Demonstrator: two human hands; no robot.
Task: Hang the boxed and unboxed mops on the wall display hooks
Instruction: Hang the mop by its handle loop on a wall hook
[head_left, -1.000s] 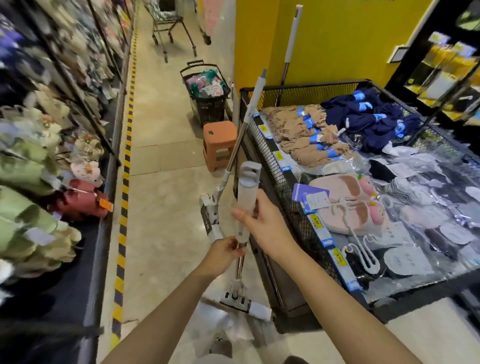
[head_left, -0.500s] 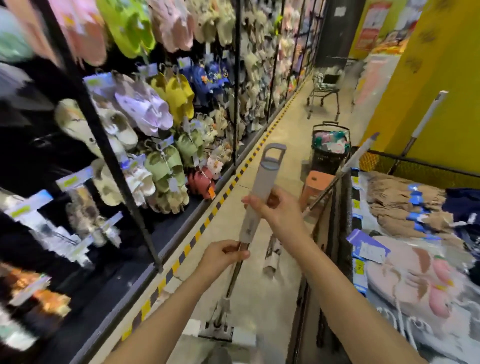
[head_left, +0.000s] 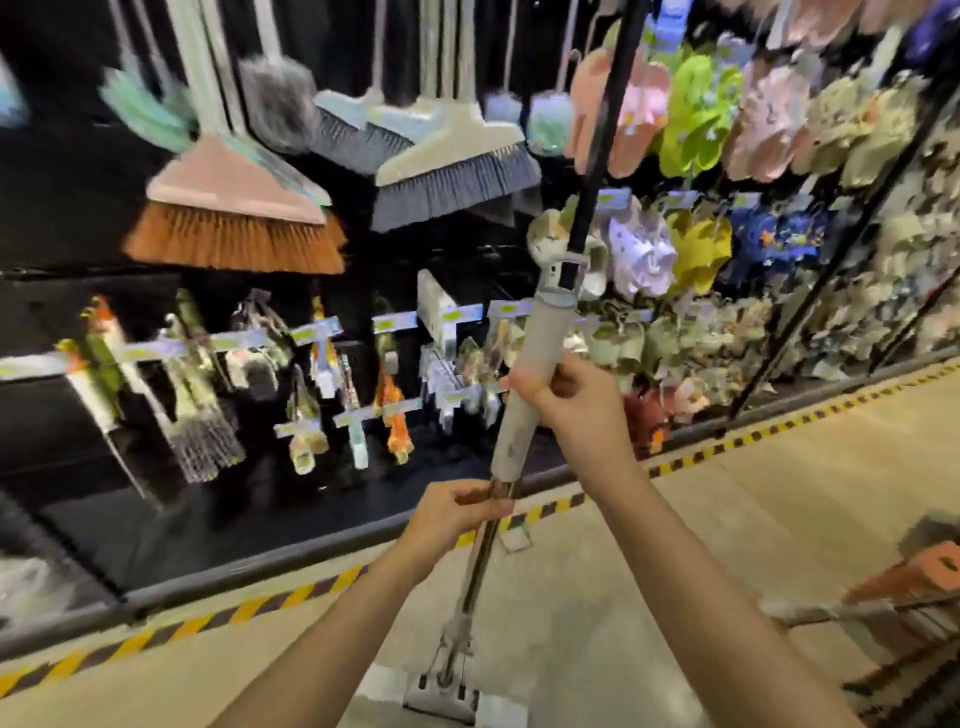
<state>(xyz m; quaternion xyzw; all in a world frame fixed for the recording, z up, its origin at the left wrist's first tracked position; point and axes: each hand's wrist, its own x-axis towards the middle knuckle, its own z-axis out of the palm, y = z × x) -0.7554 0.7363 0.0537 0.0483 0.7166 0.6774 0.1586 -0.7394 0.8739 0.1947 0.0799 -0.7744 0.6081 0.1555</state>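
The mop (head_left: 524, 384) stands nearly upright in the middle of the frame, tilted a little to the right at its top, and both hands hold it. The right hand (head_left: 566, 400) is curled round the grey foam grip partway up, thumb across the front, while the left hand (head_left: 457, 506) pinches the thin metal shaft just below the lower end of that grip, fingers closed on it. The mop's flat head (head_left: 444, 696) sits at the bottom centre, close to the tan floor (head_left: 727, 519), though whether it touches cannot be told. The loop at the top of the handle (head_left: 563, 273) now overlaps a black upright pole (head_left: 602, 130) of the wall display. Compared with half a second ago the view has swung left: the yellow wall, the wire bin of socks and slippers and the shopping basket have gone from sight, and hanging brooms have come in, an orange-bristled broom (head_left: 234, 218) at upper left and a grey-bristled broom (head_left: 452, 171) at upper centre. Below them small brushes (head_left: 358, 395) hang on hooks with price tags. Colourful slippers (head_left: 696, 114), formerly on the left, now fill the upper right. The yellow-and-black floor stripe (head_left: 291, 597) runs diagonally across the lower frame. An orange stool (head_left: 930, 571) shows at the lower right edge. The hands' holds on the mop are the same as before.
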